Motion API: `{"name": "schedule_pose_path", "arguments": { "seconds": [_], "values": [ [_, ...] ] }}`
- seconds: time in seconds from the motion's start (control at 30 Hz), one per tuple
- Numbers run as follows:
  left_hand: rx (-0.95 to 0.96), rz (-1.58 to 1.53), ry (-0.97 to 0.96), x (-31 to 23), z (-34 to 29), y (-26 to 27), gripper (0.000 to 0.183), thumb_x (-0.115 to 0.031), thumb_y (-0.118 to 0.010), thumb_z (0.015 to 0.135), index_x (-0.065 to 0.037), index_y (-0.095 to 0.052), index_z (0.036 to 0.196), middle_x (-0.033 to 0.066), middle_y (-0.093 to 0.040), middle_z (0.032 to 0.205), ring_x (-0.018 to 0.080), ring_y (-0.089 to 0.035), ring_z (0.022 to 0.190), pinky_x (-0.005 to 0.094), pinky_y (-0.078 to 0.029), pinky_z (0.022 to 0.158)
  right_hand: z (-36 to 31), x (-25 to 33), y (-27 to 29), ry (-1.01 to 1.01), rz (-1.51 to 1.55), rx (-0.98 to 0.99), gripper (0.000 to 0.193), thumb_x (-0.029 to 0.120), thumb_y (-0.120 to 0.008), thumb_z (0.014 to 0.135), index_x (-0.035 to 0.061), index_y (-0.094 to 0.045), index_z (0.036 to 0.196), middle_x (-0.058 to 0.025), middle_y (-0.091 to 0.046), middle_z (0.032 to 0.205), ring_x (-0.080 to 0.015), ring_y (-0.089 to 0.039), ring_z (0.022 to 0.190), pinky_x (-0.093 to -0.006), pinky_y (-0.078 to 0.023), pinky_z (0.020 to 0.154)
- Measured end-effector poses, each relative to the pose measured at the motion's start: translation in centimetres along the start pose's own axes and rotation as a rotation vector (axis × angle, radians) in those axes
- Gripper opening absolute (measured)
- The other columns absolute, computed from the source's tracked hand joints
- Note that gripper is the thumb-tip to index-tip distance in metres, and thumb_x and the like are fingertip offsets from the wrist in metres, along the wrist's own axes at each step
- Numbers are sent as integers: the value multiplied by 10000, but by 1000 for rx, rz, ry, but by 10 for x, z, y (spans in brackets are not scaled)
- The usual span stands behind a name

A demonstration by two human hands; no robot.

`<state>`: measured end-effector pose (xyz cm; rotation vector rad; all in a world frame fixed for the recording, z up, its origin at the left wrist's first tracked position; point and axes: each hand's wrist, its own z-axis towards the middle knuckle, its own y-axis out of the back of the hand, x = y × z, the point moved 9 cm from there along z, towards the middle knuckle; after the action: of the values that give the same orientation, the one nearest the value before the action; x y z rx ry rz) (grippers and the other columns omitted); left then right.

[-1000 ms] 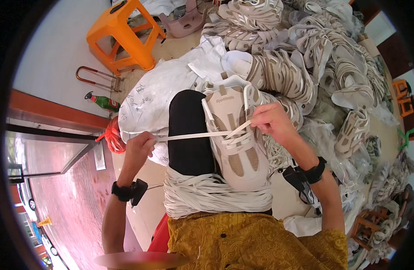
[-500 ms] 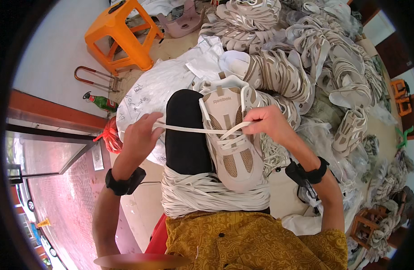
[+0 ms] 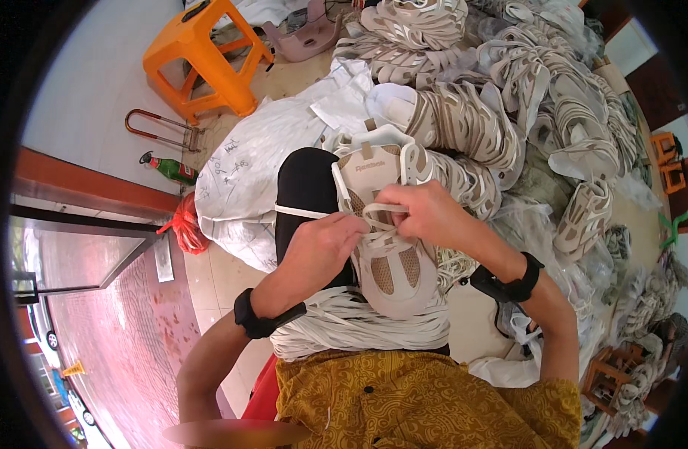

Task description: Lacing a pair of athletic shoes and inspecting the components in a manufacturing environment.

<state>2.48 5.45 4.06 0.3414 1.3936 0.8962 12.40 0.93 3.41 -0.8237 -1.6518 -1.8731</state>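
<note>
A beige and white shoe upper lies toe toward me over my black-covered leg. Its flat cream lace is threaded through the lower eyelets and loops up near the tongue. My left hand is pinched at the lace on the left eyelet side, its fingertips partly hidden. From there a loose stretch of lace trails left across the black leg. On the other side my right hand pinches the lace loop between thumb and fingers. A thick bundle of white laces rests across my lap.
Stacked shoe uppers lie beyond and to the right, with clear plastic bags among them. A white sack spreads at the left. Farther off are an orange stool, a green bottle and a red plastic bag.
My left hand has moved right, from the stretched lace end to the eyelets. My right hand has shifted slightly left over the upper. The lace, taut before, now hangs looped.
</note>
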Motion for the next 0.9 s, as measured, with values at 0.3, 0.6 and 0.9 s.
{"name": "schedule_pose_path", "arguments": {
  "seconds": [0.3,0.6,0.9],
  "values": [
    [10,-154,189,9,-2,-5,93,-25,-577,752,-15,-599,842,100,-587,794,219,-581,696,277,-460,619,-2,-1,4,-17,60,-36,293,-46,-557,594,43,-569,873,-69,-561,623,-167,-557,545,-274,-436,510],
    [-42,71,21,-12,0,-18,152,-58,-616,722,-29,-557,860,94,-584,782,252,-587,694,315,-468,579,-13,17,11,143,-116,-176,239,-56,-553,606,40,-564,824,-100,-588,650,-237,-576,569,-310,-456,521],
    [-2,504,-73,-27,14,-37,120,-85,-604,687,-43,-524,766,86,-541,664,242,-570,586,342,-434,471,-2,-25,7,-197,369,-91,268,-49,-603,575,10,-598,836,-32,-561,623,-67,-511,579,-217,-413,535]
  ]
}}
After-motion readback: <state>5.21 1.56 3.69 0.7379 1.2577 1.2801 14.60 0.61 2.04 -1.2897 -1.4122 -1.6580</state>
